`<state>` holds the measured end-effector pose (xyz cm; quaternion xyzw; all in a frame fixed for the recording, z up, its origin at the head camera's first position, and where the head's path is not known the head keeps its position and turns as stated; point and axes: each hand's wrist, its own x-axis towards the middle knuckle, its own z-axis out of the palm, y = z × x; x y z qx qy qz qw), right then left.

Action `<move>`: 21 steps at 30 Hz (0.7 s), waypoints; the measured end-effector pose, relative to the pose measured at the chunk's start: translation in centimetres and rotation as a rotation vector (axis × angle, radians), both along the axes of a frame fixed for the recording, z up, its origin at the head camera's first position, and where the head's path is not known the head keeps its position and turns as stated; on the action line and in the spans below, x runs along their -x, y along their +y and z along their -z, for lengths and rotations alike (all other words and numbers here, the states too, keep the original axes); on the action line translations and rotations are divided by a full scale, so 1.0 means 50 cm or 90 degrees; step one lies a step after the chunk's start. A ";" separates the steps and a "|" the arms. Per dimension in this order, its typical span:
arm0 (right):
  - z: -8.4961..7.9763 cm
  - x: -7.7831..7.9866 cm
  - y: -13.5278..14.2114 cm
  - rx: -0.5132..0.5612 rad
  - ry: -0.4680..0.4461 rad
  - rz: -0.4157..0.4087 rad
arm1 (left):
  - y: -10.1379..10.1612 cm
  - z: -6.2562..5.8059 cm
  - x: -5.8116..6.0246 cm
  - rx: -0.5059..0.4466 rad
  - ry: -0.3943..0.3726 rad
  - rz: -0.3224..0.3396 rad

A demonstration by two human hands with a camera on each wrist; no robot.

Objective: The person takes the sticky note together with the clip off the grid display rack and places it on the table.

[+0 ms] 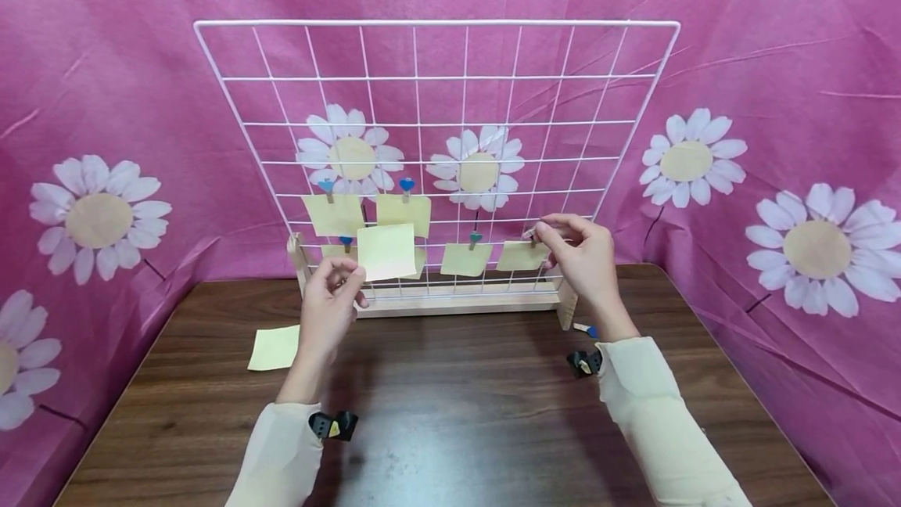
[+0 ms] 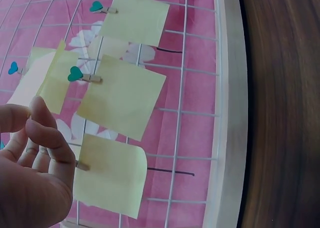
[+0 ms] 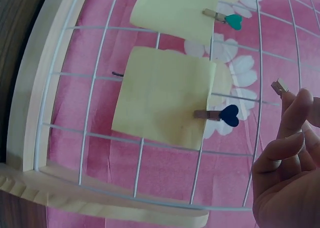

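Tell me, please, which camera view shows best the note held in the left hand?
The head view: the note faces the camera, almost whole, with the left hand only at its lower left corner. The left wrist view shows it slanted, overlapping a hung note. The right wrist view does not show it.

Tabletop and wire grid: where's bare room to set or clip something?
The tabletop is bare between the left sleeve and right sleeve, before the wooden base. The wire grid is free above its highest clips; lower rows are crowded with notes.
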<state>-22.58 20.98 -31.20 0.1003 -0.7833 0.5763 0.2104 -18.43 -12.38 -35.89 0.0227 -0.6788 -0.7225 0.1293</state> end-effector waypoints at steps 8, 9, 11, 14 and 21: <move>0.020 -0.001 0.020 -0.010 0.008 0.024 | -0.011 0.012 -0.007 0.004 0.002 -0.028; 0.023 -0.001 0.022 -0.011 0.007 0.025 | -0.012 0.013 -0.009 0.003 0.001 -0.031; 0.029 -0.001 0.026 -0.007 0.001 0.025 | -0.015 0.016 -0.010 0.002 -0.002 -0.034; 0.035 -0.002 0.030 0.001 -0.002 0.029 | -0.020 0.020 -0.012 0.001 -0.007 -0.039; 0.046 -0.005 0.040 -0.006 -0.004 0.032 | -0.037 0.029 -0.017 0.001 -0.013 -0.057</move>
